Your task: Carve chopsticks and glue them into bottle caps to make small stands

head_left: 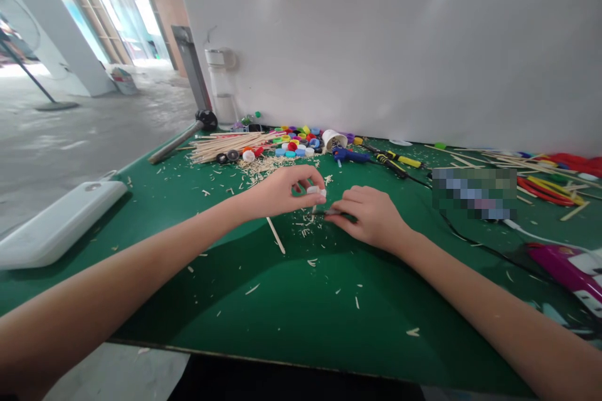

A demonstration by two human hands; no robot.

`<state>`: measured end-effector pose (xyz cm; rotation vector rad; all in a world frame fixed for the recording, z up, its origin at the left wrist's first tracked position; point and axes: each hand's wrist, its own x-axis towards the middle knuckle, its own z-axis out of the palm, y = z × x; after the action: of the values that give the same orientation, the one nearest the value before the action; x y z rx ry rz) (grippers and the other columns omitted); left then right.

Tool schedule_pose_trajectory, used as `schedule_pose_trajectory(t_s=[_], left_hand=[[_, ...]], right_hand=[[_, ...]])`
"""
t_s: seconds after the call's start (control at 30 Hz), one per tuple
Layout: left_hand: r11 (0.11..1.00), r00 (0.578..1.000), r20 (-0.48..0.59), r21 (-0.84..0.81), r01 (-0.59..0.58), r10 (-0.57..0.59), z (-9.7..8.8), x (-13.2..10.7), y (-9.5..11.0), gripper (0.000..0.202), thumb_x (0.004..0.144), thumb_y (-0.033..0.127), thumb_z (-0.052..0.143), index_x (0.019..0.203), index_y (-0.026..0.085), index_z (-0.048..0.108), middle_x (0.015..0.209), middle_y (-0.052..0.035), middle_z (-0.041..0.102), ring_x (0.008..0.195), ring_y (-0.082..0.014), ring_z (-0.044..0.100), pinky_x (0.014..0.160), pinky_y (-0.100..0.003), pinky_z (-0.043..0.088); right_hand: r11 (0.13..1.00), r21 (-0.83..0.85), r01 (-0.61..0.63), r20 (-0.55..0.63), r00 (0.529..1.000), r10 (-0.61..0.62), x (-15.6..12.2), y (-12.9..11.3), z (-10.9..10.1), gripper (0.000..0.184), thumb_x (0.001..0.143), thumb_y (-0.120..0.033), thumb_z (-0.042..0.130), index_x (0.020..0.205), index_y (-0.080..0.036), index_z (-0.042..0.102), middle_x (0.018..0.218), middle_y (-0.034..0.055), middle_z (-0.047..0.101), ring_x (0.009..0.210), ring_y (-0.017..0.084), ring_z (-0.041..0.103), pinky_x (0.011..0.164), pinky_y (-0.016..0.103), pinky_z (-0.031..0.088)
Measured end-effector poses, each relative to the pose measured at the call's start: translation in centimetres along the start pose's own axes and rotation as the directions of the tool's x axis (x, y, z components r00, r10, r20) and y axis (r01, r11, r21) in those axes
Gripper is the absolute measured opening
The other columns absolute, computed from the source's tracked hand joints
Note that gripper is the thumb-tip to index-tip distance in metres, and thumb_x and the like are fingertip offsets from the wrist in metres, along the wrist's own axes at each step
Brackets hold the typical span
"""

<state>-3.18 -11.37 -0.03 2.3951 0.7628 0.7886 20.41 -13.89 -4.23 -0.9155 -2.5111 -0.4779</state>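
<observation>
My left hand (289,191) is closed in a pinch on a small white bottle cap (316,190) above the middle of the table. A short pale piece of wooden stick (313,211) shows just below the cap; I cannot tell whether it is fixed to it. To the right, my right hand (369,216) is closed round a thin dark tool like a small knife (332,212), its tip pointing left at the stick piece. Wood shavings (305,225) lie under both hands. A loose wooden stick (276,236) rests on the green table (291,307) nearer to me.
Behind my hands lie a bundle of wooden sticks (226,147), many coloured bottle caps (291,146), a tipped white cup (333,139) and a blue glue gun (350,155). A hammer (181,137) and white box (61,222) are left; cables and a purple power strip (567,269) right.
</observation>
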Motion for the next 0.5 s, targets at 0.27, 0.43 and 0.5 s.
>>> schedule_pose_trajectory(t_s=[0.27, 0.43, 0.5], left_hand=[[1.000, 0.996, -0.084, 0.006, 0.029, -0.028, -0.25, 0.07, -0.06, 0.019, 0.086, 0.036, 0.060, 0.095, 0.019, 0.063, 0.090, -0.0021, 0.068, 0.080, -0.0107, 0.062, 0.071, -0.023, 0.051], [0.997, 0.995, -0.096, 0.081, 0.000, 0.008, 0.03, -0.05, -0.49, 0.020, 0.086, 0.037, 0.061, 0.096, 0.020, 0.064, 0.090, -0.0016, 0.069, 0.080, -0.0119, 0.063, 0.067, -0.024, 0.049], [0.993, 0.994, -0.101, 0.118, -0.021, 0.033, 0.30, -0.13, -0.56, 0.020, 0.086, 0.036, 0.060, 0.097, 0.020, 0.064, 0.092, -0.0015, 0.070, 0.082, -0.0122, 0.063, 0.068, -0.025, 0.048]], right_hand=[[0.998, 0.001, 0.062, -0.010, 0.998, -0.062, 0.00, -0.18, 0.23, 0.031, 0.093, -0.043, 0.050, 0.086, -0.019, 0.068, 0.068, 0.0002, 0.061, 0.067, 0.014, 0.054, 0.061, 0.029, 0.032], [1.000, 0.002, 0.028, 0.008, 1.000, -0.028, 0.12, -0.18, 0.42, 0.027, 0.093, -0.040, 0.050, 0.089, -0.018, 0.066, 0.073, 0.0016, 0.064, 0.069, 0.015, 0.054, 0.062, 0.029, 0.033], [1.000, 0.015, 0.020, 0.017, 1.000, -0.021, 0.17, -0.15, 0.44, 0.027, 0.093, -0.039, 0.050, 0.086, -0.018, 0.065, 0.073, 0.0017, 0.064, 0.069, 0.015, 0.054, 0.062, 0.029, 0.034]])
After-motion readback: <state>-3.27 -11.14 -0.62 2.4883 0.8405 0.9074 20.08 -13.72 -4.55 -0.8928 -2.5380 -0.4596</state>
